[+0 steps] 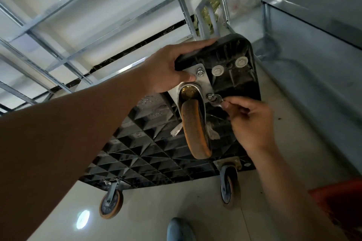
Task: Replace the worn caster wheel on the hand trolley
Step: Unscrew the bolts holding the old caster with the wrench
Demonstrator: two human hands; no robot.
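Against the far shelving, hand trolley [237, 76] stands tipped on edge, ribbed black underside facing the camera. Caster wheel [196, 131] sits at centre, orange tread dirty, bolted through a steel mounting plate [205, 82]. Left hand [172, 66] grips the deck's top left edge, steadying it. Right hand [252, 121] pinches a small wrench [217, 101] set on the plate's lower right nut [210, 96].

Handling, judged: deck stiff, awkward, prone to tipping; caster heavy once free, so hold by its fork, not the grimy tread.

Plate's other bolts hidden behind wheel and thumb. Wrench type unclear.
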